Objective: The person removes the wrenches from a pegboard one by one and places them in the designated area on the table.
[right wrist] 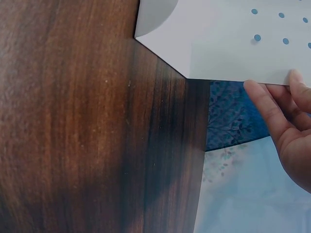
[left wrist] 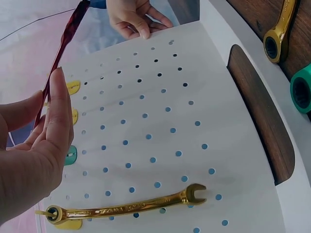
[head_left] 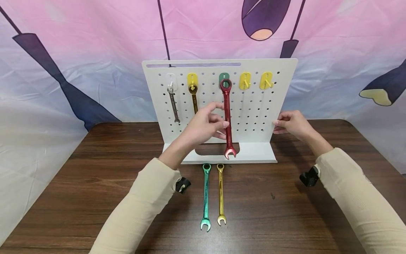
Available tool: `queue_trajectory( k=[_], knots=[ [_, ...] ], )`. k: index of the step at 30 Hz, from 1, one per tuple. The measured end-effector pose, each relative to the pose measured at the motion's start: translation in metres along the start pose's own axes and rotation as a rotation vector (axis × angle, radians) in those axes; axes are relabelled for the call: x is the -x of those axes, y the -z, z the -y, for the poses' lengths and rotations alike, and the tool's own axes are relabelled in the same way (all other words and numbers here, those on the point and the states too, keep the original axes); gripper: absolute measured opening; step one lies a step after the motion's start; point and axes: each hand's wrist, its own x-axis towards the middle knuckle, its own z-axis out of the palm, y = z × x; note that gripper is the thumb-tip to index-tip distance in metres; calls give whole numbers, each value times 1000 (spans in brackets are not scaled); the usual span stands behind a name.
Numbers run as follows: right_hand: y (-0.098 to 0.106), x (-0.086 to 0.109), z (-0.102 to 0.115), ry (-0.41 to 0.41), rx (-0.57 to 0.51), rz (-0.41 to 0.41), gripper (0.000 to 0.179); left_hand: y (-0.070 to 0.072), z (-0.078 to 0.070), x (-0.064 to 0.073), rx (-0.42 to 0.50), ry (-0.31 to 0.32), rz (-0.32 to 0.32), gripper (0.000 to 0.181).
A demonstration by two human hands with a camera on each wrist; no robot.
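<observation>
My left hand [head_left: 204,125] pinches a red combination wrench [head_left: 227,109] between thumb and fingers, ring end up and open jaw down. The wrench's ring overlaps the green hook [head_left: 223,75] in the head view; whether it touches the hook I cannot tell. In the left wrist view that ring end is hidden by the hand. My right hand [head_left: 293,123] holds the right edge of the white pegboard [head_left: 253,116], thumb on the front and fingers behind. From the left hooks hang a small silver wrench [head_left: 173,106] and a dark gold wrench [left wrist: 126,208].
A green wrench [head_left: 206,194] and a gold wrench [head_left: 221,194] lie side by side on the wooden table [head_left: 127,197] before the board's base. Two yellow hooks [head_left: 245,81] at the board's right carry nothing. A printed cloth [head_left: 95,53] hangs behind.
</observation>
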Motion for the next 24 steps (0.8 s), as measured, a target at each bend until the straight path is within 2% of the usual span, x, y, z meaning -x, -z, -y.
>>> queue_trajectory(
  k=[11,24],
  knots=[
    [0,0,0,6,3,-1,16,2,6,8,-10,10,49,37],
    [1,1,0,11,21,19,18,13,32,20,-13,81,55,35]
  ],
)
